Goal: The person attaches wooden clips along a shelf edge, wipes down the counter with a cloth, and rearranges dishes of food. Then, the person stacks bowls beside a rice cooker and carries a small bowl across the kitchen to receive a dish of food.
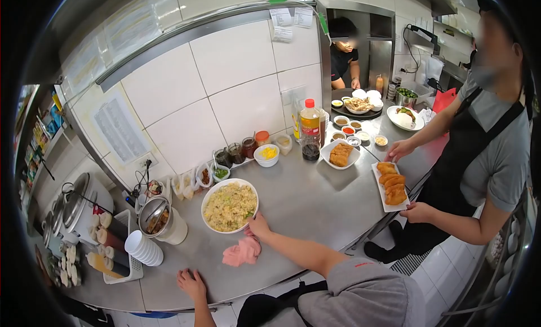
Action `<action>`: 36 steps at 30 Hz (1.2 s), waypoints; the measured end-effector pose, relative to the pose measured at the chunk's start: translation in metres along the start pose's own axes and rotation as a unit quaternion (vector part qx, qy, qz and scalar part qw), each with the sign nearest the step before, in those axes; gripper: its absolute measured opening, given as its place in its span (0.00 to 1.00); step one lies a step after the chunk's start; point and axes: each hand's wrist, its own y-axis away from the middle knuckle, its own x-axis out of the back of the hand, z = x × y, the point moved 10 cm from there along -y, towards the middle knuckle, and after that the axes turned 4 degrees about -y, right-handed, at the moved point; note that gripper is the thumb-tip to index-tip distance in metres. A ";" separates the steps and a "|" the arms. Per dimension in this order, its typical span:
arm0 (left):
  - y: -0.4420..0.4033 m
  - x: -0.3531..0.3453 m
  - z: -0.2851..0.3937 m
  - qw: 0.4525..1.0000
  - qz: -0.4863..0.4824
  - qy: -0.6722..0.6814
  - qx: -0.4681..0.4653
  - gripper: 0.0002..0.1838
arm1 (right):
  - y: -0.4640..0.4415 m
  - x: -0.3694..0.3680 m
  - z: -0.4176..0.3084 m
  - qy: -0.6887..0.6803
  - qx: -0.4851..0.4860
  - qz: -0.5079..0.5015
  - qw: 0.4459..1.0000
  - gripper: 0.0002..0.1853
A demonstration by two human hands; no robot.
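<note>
Large white bowl (224,231): upright on the desk (304,214), near the centre of the frame, heaped with fried rice (230,206). Right hand (259,225): fingers at the lower right rim, apparently to steady the bowl; firmness of grip cannot be told. Left hand (191,284): released, resting on the desk at lower left, probably as body support. Pink cloth (242,252): crumpled just below the bowl, seemingly kept within reach.

Surroundings: 1 container (177,231) and 1 stack of white cups (143,248) restrict space to the left. 1 red-capped bottle (310,129) stands beyond the bowl, beside 1 dish of fried food (341,166). At right, 1 co-worker (479,129) supports 1 plate (397,208), occupying that side.
</note>
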 end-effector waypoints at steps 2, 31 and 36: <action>0.000 -0.001 0.000 1.000 0.002 -0.003 0.005 0.18 | -0.001 -0.009 -0.001 -0.012 -0.019 -0.027 0.999 0.19; 0.001 -0.006 -0.009 1.000 -0.002 0.000 -0.012 0.16 | -0.005 0.084 -0.110 0.658 0.405 0.072 0.631 0.18; -0.002 -0.010 -0.018 1.000 0.000 0.018 -0.003 0.14 | 0.002 0.174 -0.149 0.605 0.382 0.203 0.668 0.19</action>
